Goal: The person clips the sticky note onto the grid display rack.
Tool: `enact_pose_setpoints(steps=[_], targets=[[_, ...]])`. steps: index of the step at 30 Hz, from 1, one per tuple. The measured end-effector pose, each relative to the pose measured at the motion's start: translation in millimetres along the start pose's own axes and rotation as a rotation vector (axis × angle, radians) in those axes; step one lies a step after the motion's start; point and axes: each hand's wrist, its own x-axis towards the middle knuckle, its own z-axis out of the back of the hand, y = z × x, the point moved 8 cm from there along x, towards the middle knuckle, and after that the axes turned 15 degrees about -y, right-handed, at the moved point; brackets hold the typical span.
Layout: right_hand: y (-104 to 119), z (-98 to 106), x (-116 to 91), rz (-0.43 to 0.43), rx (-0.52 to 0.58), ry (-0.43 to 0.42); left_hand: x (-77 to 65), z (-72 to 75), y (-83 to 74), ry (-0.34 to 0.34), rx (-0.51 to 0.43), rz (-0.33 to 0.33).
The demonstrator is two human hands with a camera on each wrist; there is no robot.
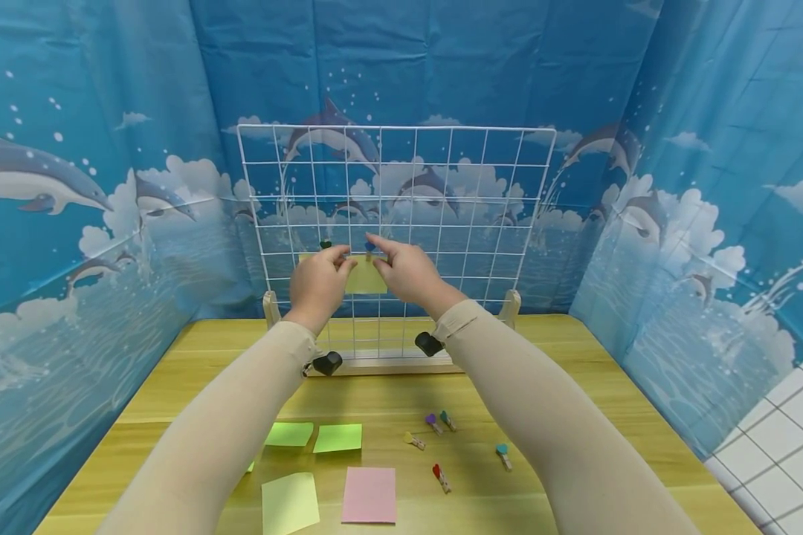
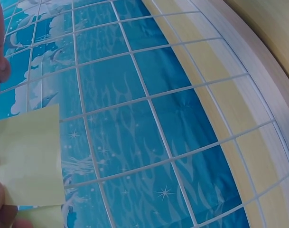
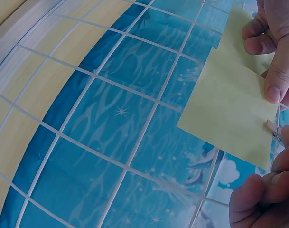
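Note:
A pale yellow sticky note [image 1: 368, 276] lies against the white wire grid [image 1: 430, 254]. My left hand [image 1: 320, 286] pinches its upper left edge between thumb and fingers. At its top edge sits a small wooden clothespin [image 3: 271, 126] with a blue heart [image 1: 370, 247]. My right hand [image 1: 411, 273] holds this clothespin, index finger at the heart and thumb just below. Behind my left hand, a second yellow note [image 3: 239, 31] partly overlaps the first; a clothespin with a dark green heart [image 1: 326, 244] is above it.
The grid stands in a wooden base [image 1: 388, 366] on the table [image 1: 194, 371]. Nearer lie green notes [image 1: 337, 438], a yellow note [image 1: 291, 504], a pink pad [image 1: 369, 495] and several heart clothespins, one red [image 1: 442, 478], one teal [image 1: 503, 456]. A dolphin curtain [image 1: 442, 59] surrounds the table.

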Motion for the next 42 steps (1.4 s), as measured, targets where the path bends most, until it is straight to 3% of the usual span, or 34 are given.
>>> enact_pose_setpoints(steps=[24,42], targets=[[-14.0,20.8,-24.4,0.101,0.034,-0.046,-3.1,13.1,-0.3,-0.038,0.004,-0.057],[-26.7,31.2,-35.7,0.128,0.027,-0.045,-12.2,23.6,10.5,0.073,0.003,-0.069]])
